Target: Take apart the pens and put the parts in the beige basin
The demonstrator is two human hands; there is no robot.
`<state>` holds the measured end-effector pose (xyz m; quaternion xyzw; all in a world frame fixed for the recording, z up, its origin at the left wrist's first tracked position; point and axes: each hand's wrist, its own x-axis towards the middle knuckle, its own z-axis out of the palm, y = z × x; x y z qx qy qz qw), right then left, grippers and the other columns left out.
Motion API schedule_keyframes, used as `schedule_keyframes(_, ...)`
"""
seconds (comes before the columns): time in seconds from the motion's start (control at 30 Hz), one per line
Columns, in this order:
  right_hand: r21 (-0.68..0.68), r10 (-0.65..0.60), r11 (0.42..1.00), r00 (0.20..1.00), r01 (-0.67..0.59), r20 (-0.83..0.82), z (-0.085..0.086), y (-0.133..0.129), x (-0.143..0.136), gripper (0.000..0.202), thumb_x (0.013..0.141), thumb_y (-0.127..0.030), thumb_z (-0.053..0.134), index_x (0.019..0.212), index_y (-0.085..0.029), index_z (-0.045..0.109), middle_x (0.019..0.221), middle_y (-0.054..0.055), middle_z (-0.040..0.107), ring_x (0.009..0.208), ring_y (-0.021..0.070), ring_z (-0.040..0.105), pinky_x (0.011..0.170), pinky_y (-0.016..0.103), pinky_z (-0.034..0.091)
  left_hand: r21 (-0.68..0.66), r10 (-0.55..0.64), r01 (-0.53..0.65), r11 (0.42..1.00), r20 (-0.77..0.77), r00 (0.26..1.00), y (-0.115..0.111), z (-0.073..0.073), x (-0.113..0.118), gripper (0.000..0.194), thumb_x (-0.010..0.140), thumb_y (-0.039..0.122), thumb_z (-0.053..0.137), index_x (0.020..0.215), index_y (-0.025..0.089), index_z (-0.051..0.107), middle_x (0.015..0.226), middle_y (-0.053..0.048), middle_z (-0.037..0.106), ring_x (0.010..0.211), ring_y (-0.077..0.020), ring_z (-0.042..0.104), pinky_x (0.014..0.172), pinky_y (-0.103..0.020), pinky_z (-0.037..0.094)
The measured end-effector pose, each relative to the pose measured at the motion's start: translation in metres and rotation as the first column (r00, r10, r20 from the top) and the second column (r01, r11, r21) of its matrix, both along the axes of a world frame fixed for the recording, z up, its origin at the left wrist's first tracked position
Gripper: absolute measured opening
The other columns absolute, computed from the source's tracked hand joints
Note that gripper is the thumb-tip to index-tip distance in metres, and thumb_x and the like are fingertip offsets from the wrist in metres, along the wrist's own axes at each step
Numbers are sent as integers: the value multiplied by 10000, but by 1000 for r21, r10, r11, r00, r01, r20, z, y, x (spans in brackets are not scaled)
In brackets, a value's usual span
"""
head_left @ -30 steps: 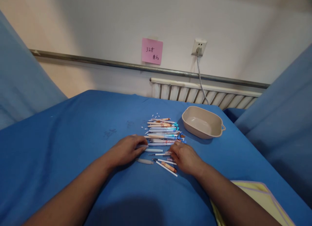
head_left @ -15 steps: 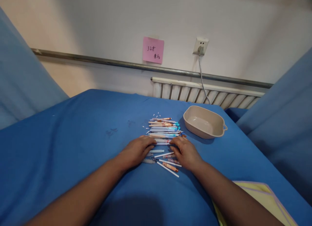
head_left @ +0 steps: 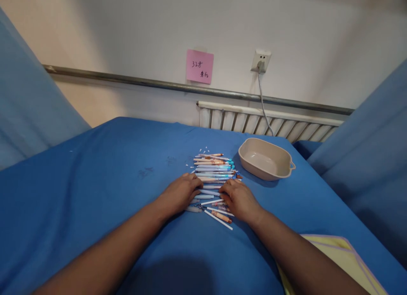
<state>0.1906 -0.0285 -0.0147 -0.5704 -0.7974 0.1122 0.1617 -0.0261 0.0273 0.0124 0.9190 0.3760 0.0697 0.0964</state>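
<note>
A pale lavender pen (head_left: 209,192) lies crosswise between my hands. My left hand (head_left: 182,193) pinches its left end, with the fingers curled, and my right hand (head_left: 241,199) has its fingertips closed at the right end. Just beyond, a row of assembled pens (head_left: 213,168) lies side by side, in pale blue, lavender and peach. On the near side are loose pen parts: thin white refill tubes (head_left: 218,220), an orange patterned barrel (head_left: 221,217) and a pale blue barrel (head_left: 203,197). My right hand partly covers some of these parts.
A beige plastic basin (head_left: 267,159) stands right of the pens on the blue cloth (head_left: 104,180). Tiny white bits (head_left: 203,150) lie behind the row. A yellow cloth (head_left: 333,257) is at lower right. Behind are a radiator (head_left: 241,121), a metal rail (head_left: 143,82) and a plugged-in cable (head_left: 262,99).
The lavender pen has come slightly nearer to me, away from the row, with a gap now behind it. Both hands have shifted only a little.
</note>
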Motion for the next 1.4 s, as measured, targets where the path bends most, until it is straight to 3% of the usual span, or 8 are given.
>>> schedule_keyframes(0.3,42,-15,999,997,12,74,-3,0,-10,144,866,-184,514,967,-192,617,969,75,624,954,225,525,842,331,381,2,-6,6,1000,53,999,-3,-6,2,159,847,182,487,936,192,619,947,-64,619,903,-208,545,794,-300,417)
schedule_keyframes(0.47,27,-43,999,998,44,-45,-7,0,-12,175,872,-149,489,1026,-174,569,1006,77,620,956,206,547,820,305,402,-3,21,-21,1000,98,995,-7,-9,1,165,875,243,478,989,199,589,970,-55,624,917,-200,553,805,-292,418)
schedule_keyframes(0.7,48,77,996,985,-70,-154,-17,5,-6,199,895,-148,467,1058,-181,578,999,80,623,966,180,565,832,284,422,-22,-56,58,998,68,996,-7,-5,2,276,943,335,370,989,200,606,972,-58,630,936,-198,551,867,-320,407)
schedule_keyframes(0.87,71,85,995,965,-70,-247,-17,4,-5,198,884,-115,465,1040,-181,567,973,75,616,939,176,569,810,287,437,-16,-9,13,1000,231,973,-10,-2,1,308,877,298,504,1171,207,512,1133,-72,588,1049,-213,519,912,-335,402)
schedule_keyframes(1.0,102,93,993,957,-67,-273,-19,3,-6,187,886,-119,455,1029,-177,560,960,71,606,929,174,562,812,285,436,-93,44,-24,995,221,974,-11,0,1,268,938,313,371,1086,203,565,1026,-65,638,944,-201,572,846,-325,433)
schedule_keyframes(1.13,109,111,990,960,-86,-255,-20,3,-6,179,885,-122,458,1025,-173,557,951,74,598,916,176,558,808,288,436,-65,39,-21,998,301,953,-12,1,1,432,875,321,504,1286,216,423,1092,-67,615,989,-205,555,885,-335,420)
schedule_keyframes(1.3,100,100,992,962,-77,-256,-17,2,-4,187,879,-110,461,1028,-176,553,967,75,600,931,176,552,814,289,434,-113,80,-54,992,231,970,-11,2,-1,318,937,315,359,1198,221,515,1059,-70,638,959,-208,584,848,-319,435)
schedule_keyframes(1.4,97,95,993,963,-72,-253,-15,2,-3,188,875,-104,466,1023,-178,555,967,73,605,928,176,554,819,290,430,-92,88,-67,994,255,963,-9,1,-3,369,908,352,429,1251,218,464,1107,-70,618,1005,-216,567,883,-328,425)
